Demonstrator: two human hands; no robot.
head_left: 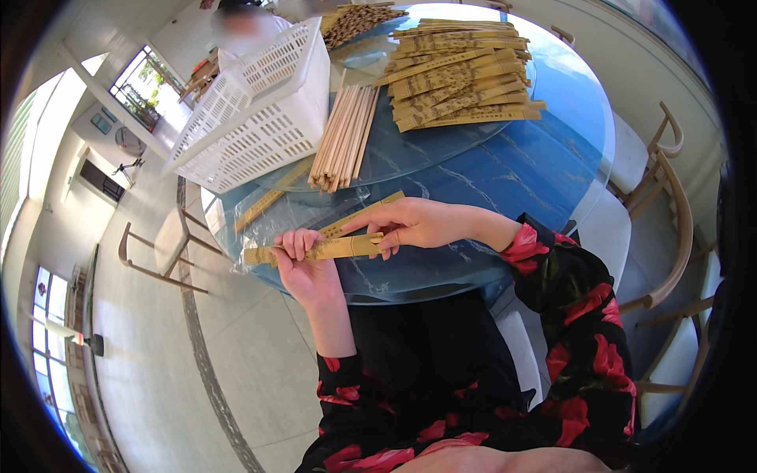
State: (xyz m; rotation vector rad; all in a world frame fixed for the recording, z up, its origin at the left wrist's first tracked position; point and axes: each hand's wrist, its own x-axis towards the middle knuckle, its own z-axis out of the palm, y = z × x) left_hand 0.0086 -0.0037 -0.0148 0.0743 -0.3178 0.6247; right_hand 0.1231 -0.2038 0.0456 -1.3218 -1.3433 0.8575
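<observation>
A long tan paper chopstick sleeve [341, 248] is held level between my two hands above the near edge of the table. My left hand [303, 268] closes its fingers around the sleeve's left part. With thumb and fingers, my right hand [418, 223] pinches its right end; whether chopsticks are inside is hidden. Another tan sleeve [386, 200] lies slantwise behind my hands, partly covered by the right one. Farther off rests a bundle of bare wooden chopsticks [344, 138]. Behind it to the right spreads a large pile of tan sleeves [465, 75].
A white perforated plastic basket [260, 110] stands at the left of the glass-topped blue table [505, 181]. Clear plastic film [244, 229] and another sleeve [272, 197] lie near it. More sticks [355, 24] are heaped at the back. Wooden chairs [670, 229] surround the table; a person sits beyond the basket.
</observation>
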